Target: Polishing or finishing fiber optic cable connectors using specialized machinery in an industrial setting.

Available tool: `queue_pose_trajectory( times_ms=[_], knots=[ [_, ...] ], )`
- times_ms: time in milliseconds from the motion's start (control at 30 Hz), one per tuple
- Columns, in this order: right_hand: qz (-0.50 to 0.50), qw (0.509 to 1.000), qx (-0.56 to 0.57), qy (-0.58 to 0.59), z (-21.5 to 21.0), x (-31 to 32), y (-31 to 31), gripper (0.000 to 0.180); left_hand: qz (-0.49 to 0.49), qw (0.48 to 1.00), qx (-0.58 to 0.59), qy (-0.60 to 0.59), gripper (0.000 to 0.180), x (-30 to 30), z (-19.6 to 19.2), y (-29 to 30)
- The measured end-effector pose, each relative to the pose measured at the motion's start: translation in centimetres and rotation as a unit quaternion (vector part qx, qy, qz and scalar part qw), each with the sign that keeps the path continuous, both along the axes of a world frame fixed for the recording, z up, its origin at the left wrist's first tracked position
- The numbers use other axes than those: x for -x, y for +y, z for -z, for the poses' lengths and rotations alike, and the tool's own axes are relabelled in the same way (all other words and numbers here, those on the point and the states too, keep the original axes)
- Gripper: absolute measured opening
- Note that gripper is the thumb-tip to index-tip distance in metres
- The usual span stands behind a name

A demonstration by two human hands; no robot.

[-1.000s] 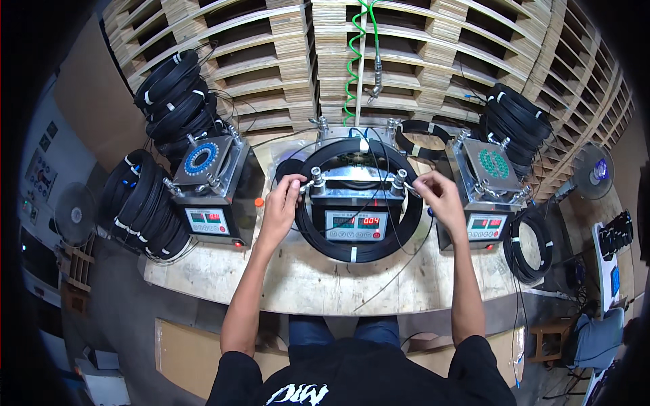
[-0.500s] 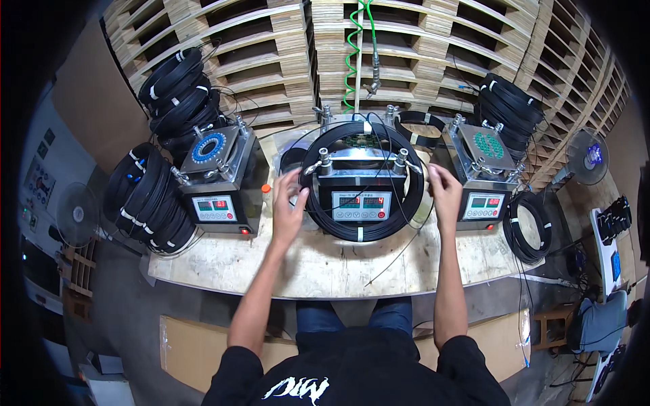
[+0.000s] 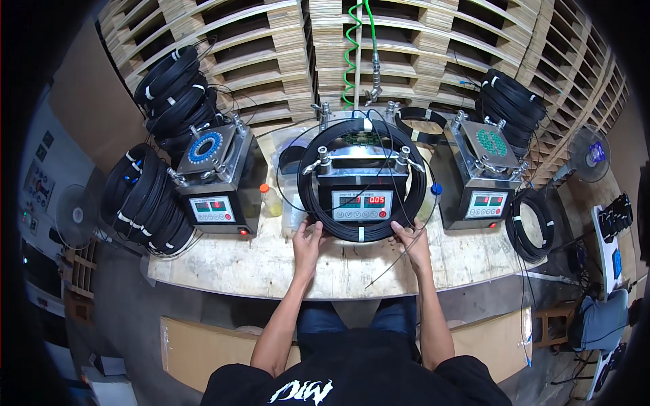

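Left hand (image 3: 308, 237) and right hand (image 3: 409, 238) are gripping the lower rim of the black coiled cable ring (image 3: 363, 177), which is lying around the grey metal machine with red displays (image 3: 362, 196) on the plywood counter (image 3: 271, 260). Loose strands risk snagging on the machine's clamps, and the coil could be unravelling.

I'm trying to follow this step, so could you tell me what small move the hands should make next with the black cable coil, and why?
Probably lift the black cable coil up off the middle machine. The left hand and right hand both grip its lower edge, and it rings the machine with white ties already on it.
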State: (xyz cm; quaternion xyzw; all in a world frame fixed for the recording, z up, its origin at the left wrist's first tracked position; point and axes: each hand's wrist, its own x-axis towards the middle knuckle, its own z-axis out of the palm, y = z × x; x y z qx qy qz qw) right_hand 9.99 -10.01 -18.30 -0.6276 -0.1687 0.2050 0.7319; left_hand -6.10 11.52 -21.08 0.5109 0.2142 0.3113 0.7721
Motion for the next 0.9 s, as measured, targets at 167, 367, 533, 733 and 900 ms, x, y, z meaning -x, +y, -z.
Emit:
queue_pose_trajectory(
  times_ms=[167,367,533,733,900],
  knots=[
    [-0.007,0.999,-0.027,0.016,-0.8,0.0,-0.2,0.027,-0.015,0.999,-0.033,0.029,0.043,0.4,-0.2,0.8],
    [-0.231,0.946,0.220,-0.061,-4.2,-8.3,-6.5,0.022,-0.236,0.955,-0.179,-0.020,0.021,0.8,-5.1,4.2],
    [-0.008,0.984,0.108,-0.141,-14.4,-13.6,-4.4,0.027,-0.187,0.956,-0.206,-0.091,0.025,-5.9,-17.0,8.9],
    [-0.056,0.987,0.066,-0.137,-18.9,-20.6,6.6,0.047,-0.114,0.931,-0.331,0.102,0.050,-18.1,-19.5,15.1],
    [-0.058,0.958,0.223,-0.169,-15.8,-20.6,14.9,0.063,-0.072,0.885,-0.387,0.250,0.069,-20.2,-15.6,13.6]
  ],
)
